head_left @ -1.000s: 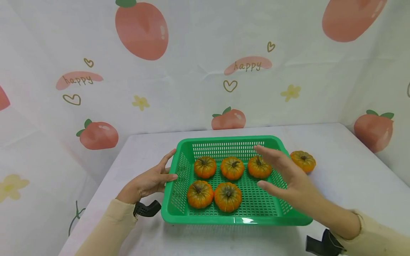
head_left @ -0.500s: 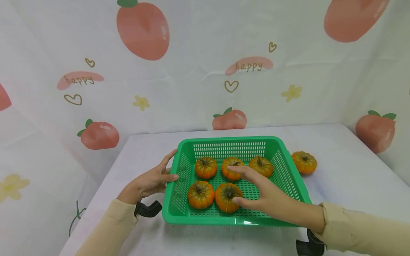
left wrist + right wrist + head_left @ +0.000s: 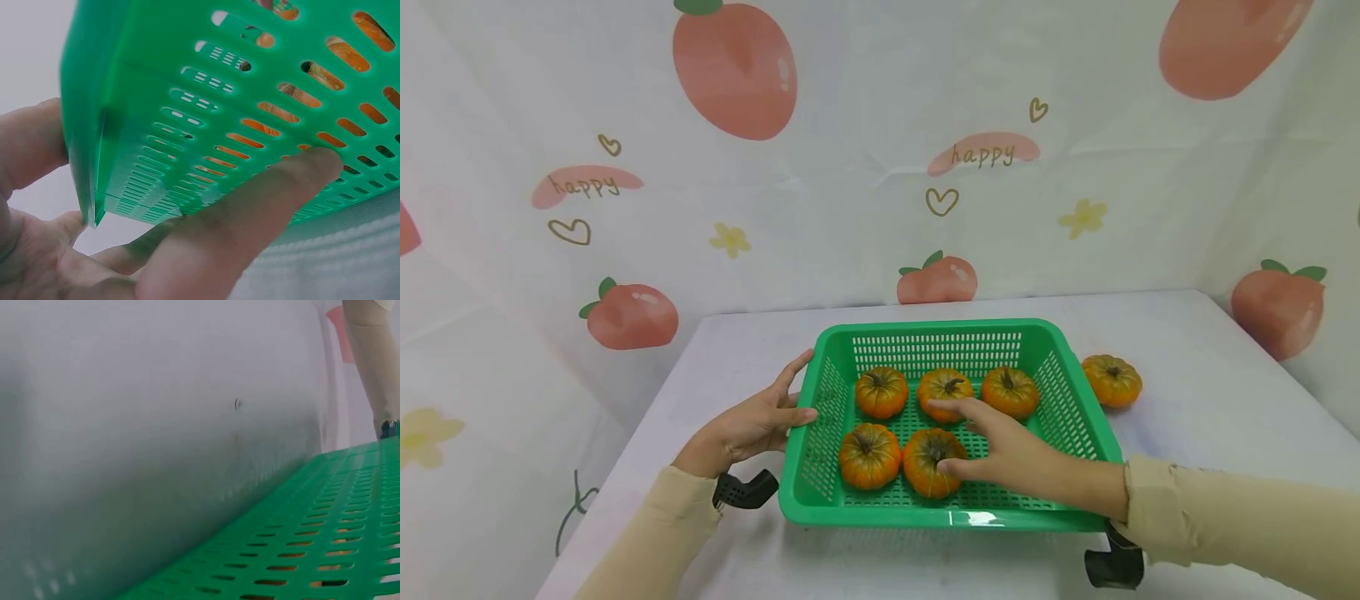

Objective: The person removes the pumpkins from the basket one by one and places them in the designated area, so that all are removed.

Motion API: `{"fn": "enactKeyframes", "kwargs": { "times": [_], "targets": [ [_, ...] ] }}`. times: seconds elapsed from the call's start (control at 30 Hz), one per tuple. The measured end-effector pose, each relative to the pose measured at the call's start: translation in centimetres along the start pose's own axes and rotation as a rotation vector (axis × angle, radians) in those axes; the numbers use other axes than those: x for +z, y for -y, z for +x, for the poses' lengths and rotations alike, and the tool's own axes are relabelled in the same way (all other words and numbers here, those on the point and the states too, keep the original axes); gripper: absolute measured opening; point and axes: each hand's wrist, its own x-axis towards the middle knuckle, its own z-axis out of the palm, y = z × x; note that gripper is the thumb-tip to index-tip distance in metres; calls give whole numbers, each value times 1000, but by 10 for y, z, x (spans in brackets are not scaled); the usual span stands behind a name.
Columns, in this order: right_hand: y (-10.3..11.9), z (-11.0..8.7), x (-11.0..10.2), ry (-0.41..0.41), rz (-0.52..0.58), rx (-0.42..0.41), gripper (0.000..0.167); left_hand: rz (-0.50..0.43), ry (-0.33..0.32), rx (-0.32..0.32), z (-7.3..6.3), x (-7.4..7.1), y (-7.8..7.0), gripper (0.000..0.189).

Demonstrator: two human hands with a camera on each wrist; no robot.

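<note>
A green slotted plastic basket [image 3: 887, 517] on the table holds several small orange pumpkins in two rows. My left hand [image 3: 741, 432] holds its left side, the thumb at the rim; in the left wrist view, fingers [image 3: 225, 234] lie against the outer slotted wall [image 3: 150, 94]. Over the basket, my right hand [image 3: 1018, 454] has its thumb and fingers spread apart. The thumb overlaps the front-row right pumpkin [image 3: 925, 477], and the fingertips reach in front of the back-row middle pumpkin [image 3: 942, 383]; whether they touch is unclear. The right wrist view shows only the basket's wall [image 3: 300, 550].
One more pumpkin [image 3: 1112, 382] sits on the white table [image 3: 1195, 400], outside the basket to its right. Behind the table hangs a white printed cloth [image 3: 842, 208]. A dark wrist device [image 3: 747, 490] is on the left wrist.
My right hand has moved left from the basket's right side to above the front-row right pumpkin. The left hand stays at the rim, and the pumpkins have not visibly moved.
</note>
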Motion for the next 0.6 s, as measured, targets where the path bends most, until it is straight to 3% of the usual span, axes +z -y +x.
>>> {"fn": "enactKeyframes", "kwargs": {
  "times": [0.37, 0.6],
  "targets": [
    [-7, 8, 6, 79, -30, 110, 67, 11, -6, -5, -1, 0, -1, 97],
    [-5, 12, 11, 136, -65, 80, 66, 4, -4, -2, 0, 0, -1, 98]
  ]
}}
